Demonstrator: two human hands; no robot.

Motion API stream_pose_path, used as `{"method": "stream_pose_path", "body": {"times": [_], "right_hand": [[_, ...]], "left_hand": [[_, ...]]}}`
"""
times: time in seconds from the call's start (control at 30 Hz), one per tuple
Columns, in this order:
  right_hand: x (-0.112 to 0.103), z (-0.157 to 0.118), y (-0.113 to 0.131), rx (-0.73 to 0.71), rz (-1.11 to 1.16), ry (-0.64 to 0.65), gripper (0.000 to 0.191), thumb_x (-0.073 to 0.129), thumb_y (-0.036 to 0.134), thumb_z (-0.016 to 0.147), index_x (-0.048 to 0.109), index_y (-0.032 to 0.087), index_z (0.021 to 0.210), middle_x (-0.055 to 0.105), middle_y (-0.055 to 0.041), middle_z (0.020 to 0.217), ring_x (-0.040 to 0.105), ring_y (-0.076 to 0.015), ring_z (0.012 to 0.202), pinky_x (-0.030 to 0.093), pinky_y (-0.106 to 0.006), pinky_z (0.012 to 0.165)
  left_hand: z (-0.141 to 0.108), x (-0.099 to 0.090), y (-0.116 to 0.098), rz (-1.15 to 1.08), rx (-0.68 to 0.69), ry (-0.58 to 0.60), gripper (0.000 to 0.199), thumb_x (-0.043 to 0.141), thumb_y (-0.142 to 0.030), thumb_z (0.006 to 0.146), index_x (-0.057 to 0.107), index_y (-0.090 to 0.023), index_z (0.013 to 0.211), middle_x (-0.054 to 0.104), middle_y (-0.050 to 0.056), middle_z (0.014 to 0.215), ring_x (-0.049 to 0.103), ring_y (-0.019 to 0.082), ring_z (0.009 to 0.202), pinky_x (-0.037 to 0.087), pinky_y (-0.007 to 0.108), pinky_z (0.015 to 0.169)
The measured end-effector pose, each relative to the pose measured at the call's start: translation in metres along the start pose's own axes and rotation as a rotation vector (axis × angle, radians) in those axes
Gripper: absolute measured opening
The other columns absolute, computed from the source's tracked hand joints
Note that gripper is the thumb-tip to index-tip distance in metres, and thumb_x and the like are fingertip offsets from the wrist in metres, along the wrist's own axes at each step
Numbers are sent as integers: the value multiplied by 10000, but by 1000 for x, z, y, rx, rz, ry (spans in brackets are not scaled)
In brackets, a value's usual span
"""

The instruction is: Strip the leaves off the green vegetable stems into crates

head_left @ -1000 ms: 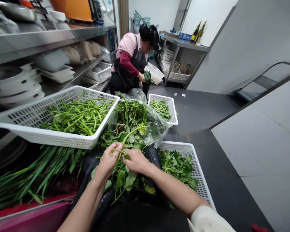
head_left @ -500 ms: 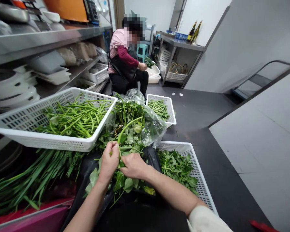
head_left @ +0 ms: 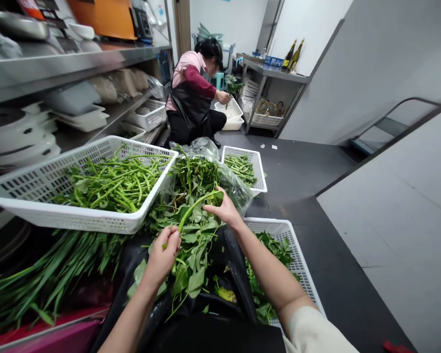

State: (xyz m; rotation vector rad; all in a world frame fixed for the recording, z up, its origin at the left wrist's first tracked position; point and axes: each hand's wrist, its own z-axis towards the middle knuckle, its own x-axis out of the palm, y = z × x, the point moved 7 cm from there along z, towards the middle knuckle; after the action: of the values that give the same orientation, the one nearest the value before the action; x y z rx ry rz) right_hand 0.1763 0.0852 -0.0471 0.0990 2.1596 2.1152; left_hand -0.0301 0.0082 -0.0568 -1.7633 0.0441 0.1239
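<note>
A thick green stem (head_left: 191, 210) curves up and to the right between my hands. My left hand (head_left: 166, 250) is closed on its lower end. At the stem's upper tip, my right hand (head_left: 226, 208) has thumb and fingers apart around it; whether they touch it is hard to tell. Leafy greens (head_left: 196, 240) lie beneath both hands, spilling from a clear plastic bag (head_left: 237, 189). To the left, a white basket (head_left: 132, 221) holds trimmed green stems (head_left: 125, 184). A second white basket (head_left: 297, 245) at the right holds loose leaves (head_left: 275, 247).
Ahead, a person (head_left: 194, 93) crouches with greens in hand beside white trays (head_left: 232, 110). A small basket (head_left: 259, 169) of green pieces stands on the floor. Long green leaves (head_left: 66, 269) lie lower left. Metal shelves (head_left: 73, 56) line the left; a steel table (head_left: 279, 72) stands behind.
My right hand has moved up and right from near my left hand to the stem's tip, and its fingers have opened. My left hand has dropped slightly. The person ahead leans further forward.
</note>
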Motion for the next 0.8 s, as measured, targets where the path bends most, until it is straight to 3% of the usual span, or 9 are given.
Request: {"method": "stream_pose_path", "body": {"times": [0.07, 0.13, 0.2, 0.3, 0.47, 0.53, 0.6, 0.7, 0.8], "right_hand": [[11, 9, -6, 78, 140, 144, 598, 801, 277, 480, 560, 175, 1018, 585, 40, 745, 524, -100, 641, 429, -228, 622], [27, 7, -14, 225, 309, 324, 514, 790, 335, 517, 576, 161, 950, 443, 100, 527, 358, -48, 437, 318, -186, 443], [43, -1, -21, 333, 437, 483, 498, 787, 401, 526, 580, 155, 907, 316, 134, 440, 219, -25, 376, 203, -168, 379], [53, -8, -31, 349, 413, 580, 441, 741, 501, 572, 582, 140, 769, 309, 125, 402, 219, -22, 361, 191, -164, 367], [3, 17, -48, 245, 148, 227, 403, 666, 526, 638, 493, 163, 629, 356, 102, 403, 250, -24, 347, 159, -162, 345], [-16, 25, -53, 239, 123, 118, 397, 594, 552, 690, 471, 178, 644, 315, 116, 394, 212, -26, 337, 140, -160, 341], [-16, 22, -60, 255, 90, 98, 373, 597, 534, 697, 493, 178, 657, 363, 103, 404, 255, -34, 338, 183, -161, 346], [25, -1, -76, 278, -10, 269, 395, 779, 377, 533, 622, 168, 830, 601, 23, 598, 499, -91, 473, 372, -193, 450], [77, -25, -93, 279, -189, 637, 802, 846, 269, 420, 569, 259, 1172, 679, 7, 843, 608, -137, 641, 459, -228, 606]], "left_hand": [[-4, -4, -7, 103, 54, -5, 309, 529, -499, 680, 526, -201, 760, 466, -49, 590, 449, 128, 533, 368, 240, 506], [-7, -8, -15, 206, 120, -24, 293, 519, -484, 687, 538, -203, 767, 494, -39, 595, 475, 142, 554, 387, 252, 529], [-9, -9, -20, 260, 160, -18, 285, 507, -475, 695, 547, -203, 767, 511, -31, 598, 496, 152, 578, 402, 260, 556], [-10, -9, -20, 242, 129, 42, 295, 513, -485, 693, 555, -199, 754, 515, -29, 599, 489, 144, 567, 398, 252, 538], [-2, -34, -27, 21, -46, 64, 374, 642, -513, 596, 589, -176, 752, 431, -67, 507, 389, 90, 454, 312, 193, 423], [8, -56, -43, -72, -41, -54, 398, 708, -491, 526, 588, -170, 728, 414, -76, 479, 370, 74, 431, 293, 175, 399], [23, -80, -63, -140, 26, -202, 394, 739, -466, 499, 578, -168, 701, 430, -73, 473, 379, 69, 424, 304, 169, 389], [52, -103, -88, -135, 91, -316, 351, 706, -468, 580, 592, -171, 728, 470, -55, 474, 437, 87, 429, 356, 177, 393], [78, -108, -96, -38, 80, -314, 356, 635, -503, 664, 623, -174, 799, 528, -29, 492, 520, 122, 470, 420, 199, 422]]}}
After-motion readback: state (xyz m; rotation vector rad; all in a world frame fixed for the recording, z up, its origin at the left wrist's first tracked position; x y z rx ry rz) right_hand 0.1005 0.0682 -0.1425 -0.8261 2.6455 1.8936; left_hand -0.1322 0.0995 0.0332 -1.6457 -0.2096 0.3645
